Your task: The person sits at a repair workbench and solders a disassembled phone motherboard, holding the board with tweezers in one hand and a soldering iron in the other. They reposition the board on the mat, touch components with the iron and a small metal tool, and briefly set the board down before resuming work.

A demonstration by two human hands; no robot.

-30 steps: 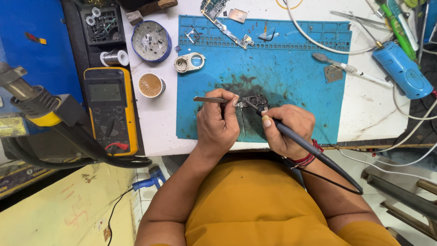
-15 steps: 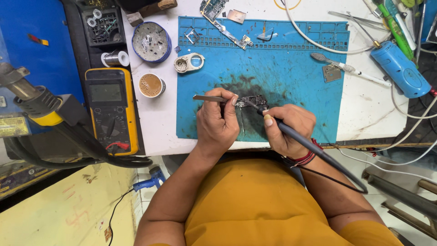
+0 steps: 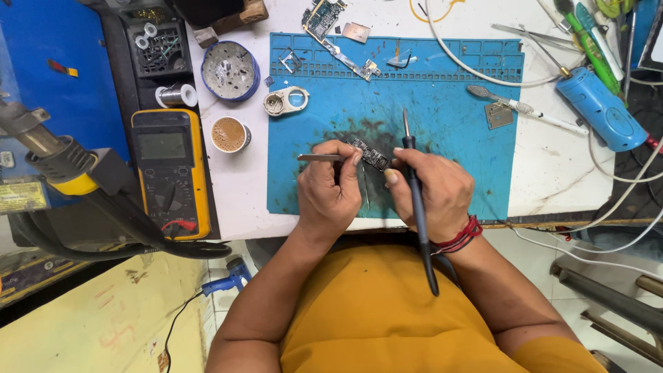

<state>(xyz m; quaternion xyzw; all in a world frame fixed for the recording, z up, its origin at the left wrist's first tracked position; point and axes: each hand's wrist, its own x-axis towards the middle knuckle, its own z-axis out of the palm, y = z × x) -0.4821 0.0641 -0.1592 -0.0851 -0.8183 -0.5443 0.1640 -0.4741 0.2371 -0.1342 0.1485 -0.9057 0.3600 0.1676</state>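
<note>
near the table's front edge, left hand [image 3: 330, 197] grips tweezers [image 3: 321, 157], right hand [image 3: 431, 190] clasps a soldering iron [image 3: 414, 200]; small circuit board [image 3: 369, 155] lies between the fingertips on the blue mat [image 3: 456, 124], bare mat beyond

A blue work mat [image 3: 456, 138] smudged black is showing beside a yellow multimeter [image 3: 170, 173] — orange shirt [image 3: 387, 318], red wristband [image 3: 461, 238].
</note>
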